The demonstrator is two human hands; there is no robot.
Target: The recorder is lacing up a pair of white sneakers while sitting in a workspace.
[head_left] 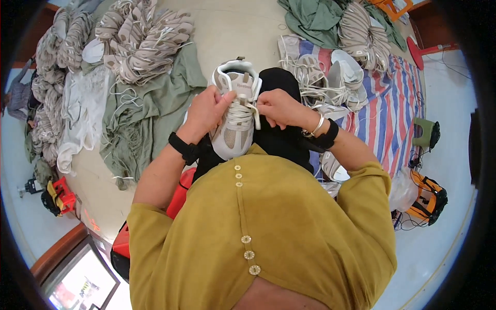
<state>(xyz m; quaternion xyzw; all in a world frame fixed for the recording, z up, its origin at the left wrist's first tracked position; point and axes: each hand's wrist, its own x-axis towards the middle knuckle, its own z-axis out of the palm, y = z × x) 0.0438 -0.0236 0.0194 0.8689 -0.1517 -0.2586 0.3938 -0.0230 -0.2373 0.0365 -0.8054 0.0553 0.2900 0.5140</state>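
A white and beige sneaker [230, 140] rests on my lap, its toe toward my body and its heel away from me. Cream laces [239, 113] run in rows across its front. My left hand [207, 109] is closed on the shoe's left side, with the thumb over the upper part of the lacing. At the other side, my right hand [283, 107] is closed in a pinch on a loose end of the lace, which loops down beside the shoe. The tips of the right fingers are partly hidden.
Heaps of beige shoe uppers [147, 39] lie on green cloth [150, 108] at the far left. Right of me, several sneakers [346, 77] lie on a striped sheet [385, 111]. More uppers [361, 36] are piled behind them. Small stools, including a green stool [423, 132], stand at the right.
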